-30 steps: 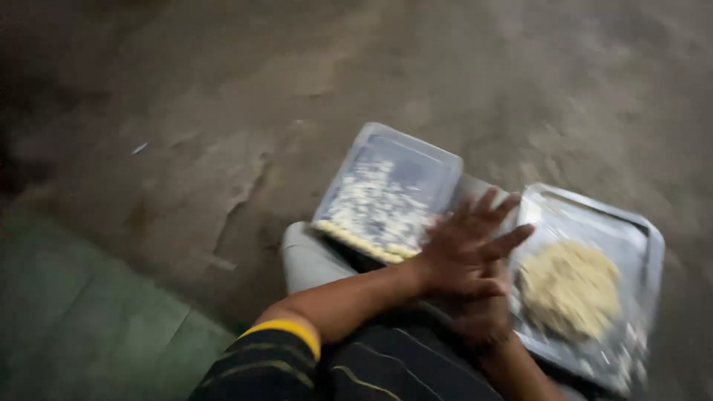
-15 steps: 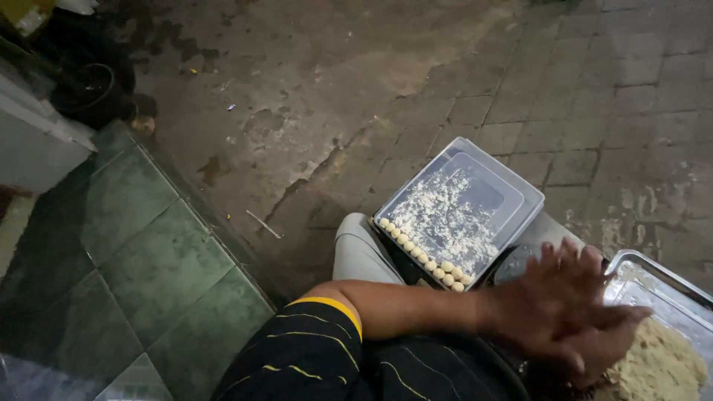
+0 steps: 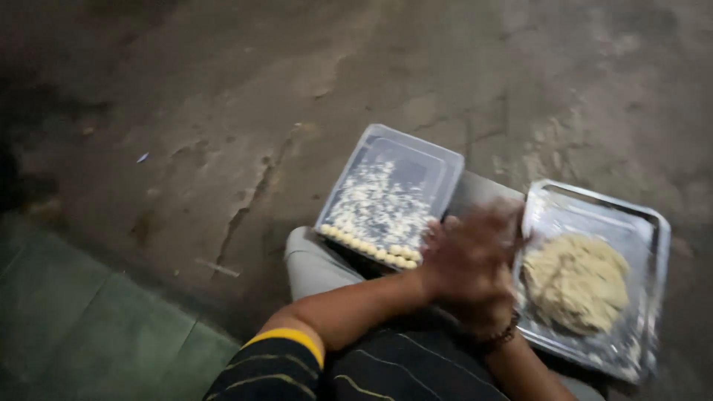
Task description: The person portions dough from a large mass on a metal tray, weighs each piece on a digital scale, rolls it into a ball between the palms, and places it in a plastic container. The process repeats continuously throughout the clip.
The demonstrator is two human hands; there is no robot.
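Observation:
My left hand (image 3: 464, 252) lies over my right hand (image 3: 486, 315), palms pressed together and blurred by motion; whatever is between them is hidden. They hover between two containers on my lap. To the left, a clear plastic box (image 3: 416, 152) holds a row of small pale dough balls (image 3: 368, 249) along its near edge, with flour scattered inside. At the right, a metal tray (image 3: 653, 223) carries a flat mound of pale dough (image 3: 575, 282). A bracelet circles my right wrist (image 3: 501, 340).
My grey-trousered knee (image 3: 316, 263) supports the box. Rough, cracked concrete ground (image 3: 260, 111) fills the back. Green tiles (image 3: 82, 334) lie at the lower left. My left sleeve (image 3: 275, 364) is black with a yellow cuff.
The view has swung to the right, bringing the whole tray back into sight. My pressed hands have shifted slightly and stay blurred, with the box and tray in place.

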